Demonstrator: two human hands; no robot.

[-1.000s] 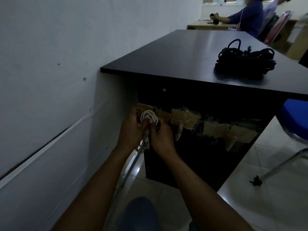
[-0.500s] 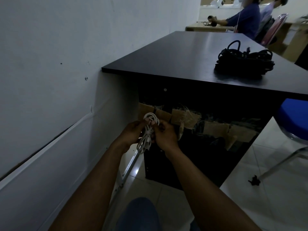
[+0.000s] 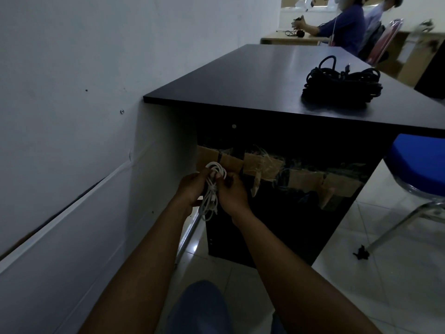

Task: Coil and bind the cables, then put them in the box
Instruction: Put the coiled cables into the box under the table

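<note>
A white cable (image 3: 212,189) is bunched into a long coil, with loops showing above my fingers and loose ends hanging below. My left hand (image 3: 192,189) grips the coil from the left. My right hand (image 3: 232,194) pinches it from the right near the middle. Both hands hold it in front of the dark space under the black desk (image 3: 265,75). A cardboard box (image 3: 305,179) with open flaps stands under the desk, just behind my hands. A pile of black cables (image 3: 342,84) lies on the desktop at the right.
A white wall (image 3: 72,92) runs along the left. A blue chair (image 3: 419,165) with metal legs stands at the right on the white tiled floor. A small black object (image 3: 361,253) lies by the chair leg. People sit at a far table (image 3: 289,39).
Both hands have come down with the white cable, from level with the box's flaps to a little below. The coil now hangs longer between my hands.
</note>
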